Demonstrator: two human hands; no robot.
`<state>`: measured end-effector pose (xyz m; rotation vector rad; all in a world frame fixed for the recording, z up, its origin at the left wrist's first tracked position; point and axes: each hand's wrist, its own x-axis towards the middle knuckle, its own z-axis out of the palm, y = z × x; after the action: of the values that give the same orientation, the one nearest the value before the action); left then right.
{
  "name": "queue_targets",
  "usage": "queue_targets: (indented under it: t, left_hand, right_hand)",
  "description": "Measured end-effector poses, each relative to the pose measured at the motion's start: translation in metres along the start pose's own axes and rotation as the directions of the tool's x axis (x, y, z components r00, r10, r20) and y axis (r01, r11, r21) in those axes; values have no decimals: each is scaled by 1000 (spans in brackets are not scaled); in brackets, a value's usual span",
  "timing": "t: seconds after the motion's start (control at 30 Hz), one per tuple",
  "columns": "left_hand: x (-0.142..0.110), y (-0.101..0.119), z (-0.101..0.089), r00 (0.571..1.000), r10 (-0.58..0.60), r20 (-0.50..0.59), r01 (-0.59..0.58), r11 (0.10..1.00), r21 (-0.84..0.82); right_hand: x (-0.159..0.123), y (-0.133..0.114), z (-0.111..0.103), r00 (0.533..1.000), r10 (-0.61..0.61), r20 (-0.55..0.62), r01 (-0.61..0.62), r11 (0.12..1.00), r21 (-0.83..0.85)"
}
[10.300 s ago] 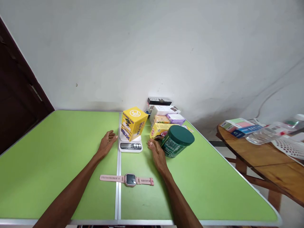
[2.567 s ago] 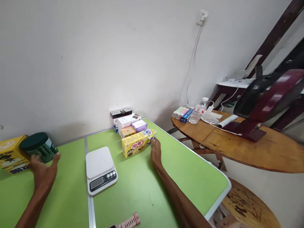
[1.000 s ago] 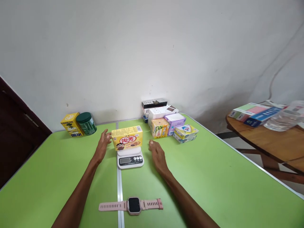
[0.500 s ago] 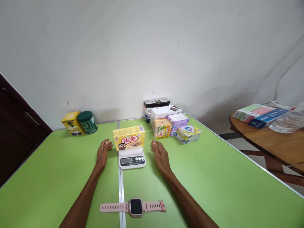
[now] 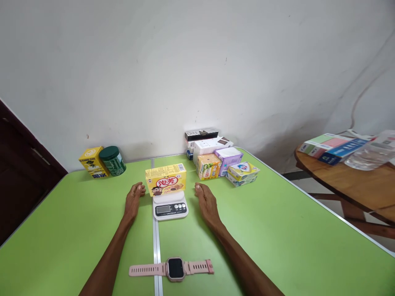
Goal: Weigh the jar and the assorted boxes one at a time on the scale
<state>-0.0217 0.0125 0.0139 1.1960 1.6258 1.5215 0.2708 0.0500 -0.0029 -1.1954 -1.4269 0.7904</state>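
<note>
A yellow snack box (image 5: 166, 180) with a red label stands on a small white kitchen scale (image 5: 170, 205) in the middle of the green table (image 5: 277, 230). My left hand (image 5: 133, 200) rests on the table just left of the scale, fingers loosely curled and empty. My right hand (image 5: 206, 201) lies on the table just right of the scale, fingers relaxed and apart, holding nothing. Neither hand touches the box. A pink smartwatch (image 5: 173, 268) lies flat near the front edge, between my forearms.
A yellow carton (image 5: 90, 162) and a dark green jar (image 5: 112, 160) stand at the back left by the wall. Several small boxes (image 5: 216, 158) are stacked at the back right. A round wooden table (image 5: 348, 185) with boxes and a bottle stands to the right.
Both hands have settled onto the table on either side of the scale; the left hand has drawn away from the snack box and lowered. The box stays on the scale.
</note>
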Motion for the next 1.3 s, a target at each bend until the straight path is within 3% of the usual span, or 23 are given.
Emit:
queue_targets:
  t: [0.13, 0.33, 0.4, 0.5, 0.57, 0.63, 0.77, 0.9, 1.0, 1.13, 1.3]
  left_hand:
    - [-6, 3, 1, 999, 26, 36, -27, 1000, 13]
    - [-4, 28, 9, 969, 230, 92, -245, 945, 218]
    - [-2, 38, 14, 960, 246, 131, -274, 920, 279]
    - [-1, 50, 17, 953, 227, 202, -273, 931, 243]
    - [0, 57, 8, 955, 216, 203, -256, 947, 193]
    - [1, 60, -14, 963, 210, 166, -237, 958, 163]
    - [3, 48, -92, 991, 127, 36, -131, 980, 149]
    - [14, 10, -180, 987, 81, -137, -69, 994, 87]
    - [33, -16, -226, 966, 60, -250, -45, 997, 66]
    - [66, -37, -252, 948, 47, -315, -30, 998, 57]
    - [100, -46, -256, 920, 30, -390, 9, 995, 97]
  right_hand:
    - [-1, -3, -1, 1000, -14, 2, 14, 1000, -19]
    - [0, -17, 0, 1000, -28, 4, 28, 999, 37]
    - [0, -25, 3, 999, -45, 29, 44, 999, 32]
    - [-4, -43, 12, 996, -32, 83, 32, 999, 6]
    - [-7, -59, 21, 992, -42, 121, 43, 999, -9]
    - [-11, -76, 37, 983, -83, 162, 86, 996, -16]
    - [-17, -105, 102, 930, -169, 327, 162, 986, 48]
    - [-20, -110, 205, 825, -264, 500, 203, 964, 174]
    - [-18, -104, 283, 790, -291, 540, 207, 955, 213]
    - [-8, -93, 352, 796, -234, 559, 170, 972, 164]
    - [8, -89, 381, 776, -214, 593, 157, 977, 148]
